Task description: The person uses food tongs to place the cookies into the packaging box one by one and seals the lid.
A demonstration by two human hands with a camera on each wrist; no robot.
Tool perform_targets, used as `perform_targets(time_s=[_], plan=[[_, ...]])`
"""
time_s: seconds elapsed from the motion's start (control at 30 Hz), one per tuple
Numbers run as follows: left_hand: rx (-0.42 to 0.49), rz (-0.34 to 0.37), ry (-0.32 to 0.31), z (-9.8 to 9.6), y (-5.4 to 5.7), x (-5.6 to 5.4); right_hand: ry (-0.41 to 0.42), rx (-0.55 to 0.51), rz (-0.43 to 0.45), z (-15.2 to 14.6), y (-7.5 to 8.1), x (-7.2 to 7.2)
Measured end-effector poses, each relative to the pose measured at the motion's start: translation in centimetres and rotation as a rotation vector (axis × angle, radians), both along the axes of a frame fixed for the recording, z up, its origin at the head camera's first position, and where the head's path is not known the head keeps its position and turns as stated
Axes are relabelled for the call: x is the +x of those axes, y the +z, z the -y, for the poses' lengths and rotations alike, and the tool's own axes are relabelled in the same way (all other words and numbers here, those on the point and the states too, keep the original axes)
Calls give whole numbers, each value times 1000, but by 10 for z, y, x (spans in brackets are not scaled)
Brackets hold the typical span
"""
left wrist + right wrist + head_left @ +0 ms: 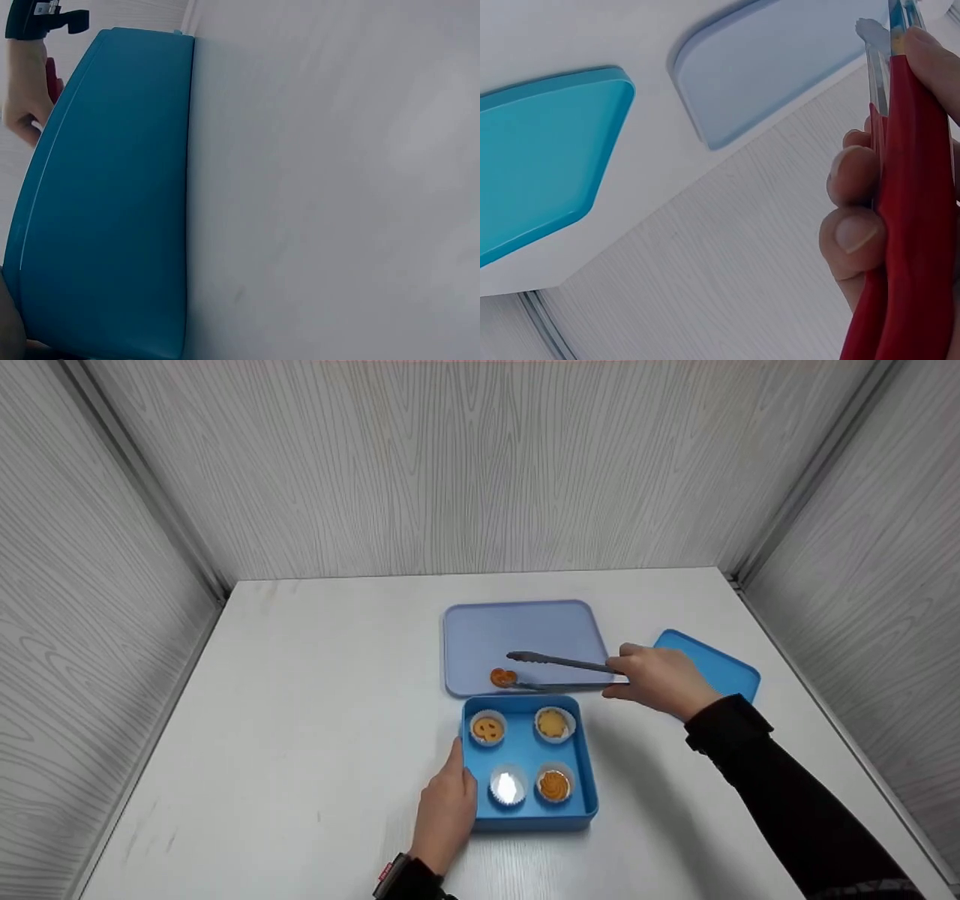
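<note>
Right hand (660,679) right of centre, clenched round tongs (559,662); cookie (502,678) at tong tips. Left hand (448,810) flat, fingers straight, against box (525,750) lower centre.

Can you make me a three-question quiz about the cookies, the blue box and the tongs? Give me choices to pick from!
1. Where is the loose cookie?
A. on the pale blue tray
B. on the bare table
C. on the box lid

2. How many paper cups in the blue box have a treat in them?
A. one
B. three
C. four

3. What is the right hand doing?
A. resting flat
B. gripping the tongs
C. lifting the lid

Answers:
1 A, the cookie lies at the tray's near edge by the tongs' tip.
2 B, three cups are filled and one is empty.
3 B, its fingers curl round the handles.
</note>
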State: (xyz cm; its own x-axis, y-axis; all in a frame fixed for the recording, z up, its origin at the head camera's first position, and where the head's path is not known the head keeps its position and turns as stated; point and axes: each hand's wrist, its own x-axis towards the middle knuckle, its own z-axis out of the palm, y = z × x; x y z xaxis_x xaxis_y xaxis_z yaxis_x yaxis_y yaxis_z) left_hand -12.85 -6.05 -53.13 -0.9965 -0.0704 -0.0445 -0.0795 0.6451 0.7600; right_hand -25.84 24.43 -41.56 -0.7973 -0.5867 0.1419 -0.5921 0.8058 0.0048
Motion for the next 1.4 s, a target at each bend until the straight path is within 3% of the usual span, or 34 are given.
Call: perform_targets(time_s=[0.2, 0.43, 0.77, 1.13, 1.4], plan=[[-8, -17, -10, 0, 0, 1, 0, 20, -6, 8, -4, -6], [-20, -90, -9, 1, -3, 2, -19, 44, 13, 14, -8, -10], [-12, -34, -13, 1, -3, -1, -43, 39, -15, 12, -15, -13], [-12, -6, -10, 1, -1, -1, -44, -3, 43, 14, -20, -14], [-25, -71, -5, 1, -3, 2, -63, -23, 106, 12, -23, -15]])
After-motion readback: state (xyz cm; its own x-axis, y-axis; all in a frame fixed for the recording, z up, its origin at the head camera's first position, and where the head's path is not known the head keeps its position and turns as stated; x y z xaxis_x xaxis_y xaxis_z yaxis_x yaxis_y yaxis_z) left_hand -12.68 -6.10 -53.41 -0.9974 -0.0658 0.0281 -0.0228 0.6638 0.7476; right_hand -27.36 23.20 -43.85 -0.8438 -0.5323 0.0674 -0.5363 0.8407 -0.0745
